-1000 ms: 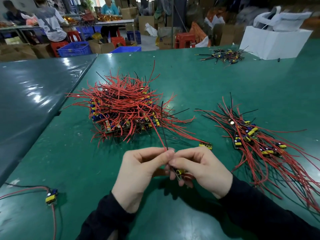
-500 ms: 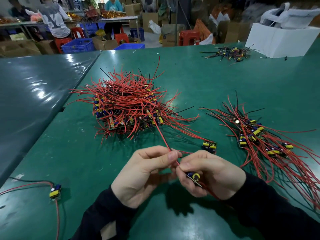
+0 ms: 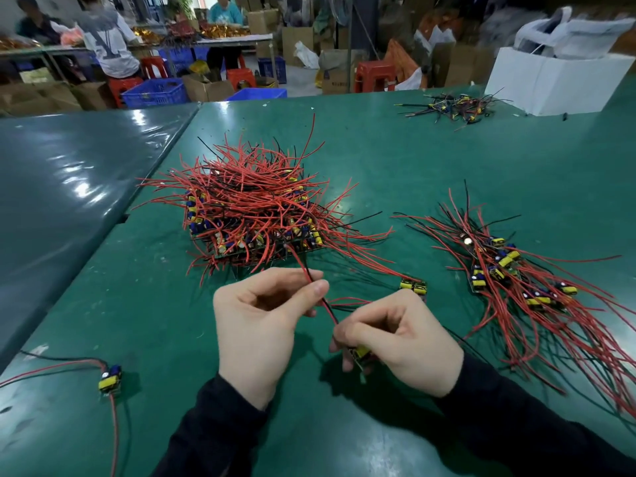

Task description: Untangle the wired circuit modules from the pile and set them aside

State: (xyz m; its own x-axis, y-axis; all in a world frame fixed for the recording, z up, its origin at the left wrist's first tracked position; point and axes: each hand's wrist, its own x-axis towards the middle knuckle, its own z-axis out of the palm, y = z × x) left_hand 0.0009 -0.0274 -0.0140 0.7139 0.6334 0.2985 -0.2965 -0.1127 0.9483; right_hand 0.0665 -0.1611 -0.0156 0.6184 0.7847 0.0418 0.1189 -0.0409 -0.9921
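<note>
Since a moment ago my hands have drawn apart, so the red and black wires point(image 3: 315, 287) run taut between them. My left hand point(image 3: 261, 325) pinches the wires between thumb and forefinger, other fingers curled loosely. My right hand point(image 3: 395, 342) is curled tight round the circuit module point(image 3: 359, 354), its yellow part peeking out below my fingers. The far end of the wires lies close against the tangled pile point(image 3: 251, 208) on the green table point(image 3: 447, 160); I cannot tell whether it is caught there. The sorted heap point(image 3: 509, 270) lies to my right. If I tug hard while a strand is snagged, I could drag the pile along or strain the solder joint at the board
</note>
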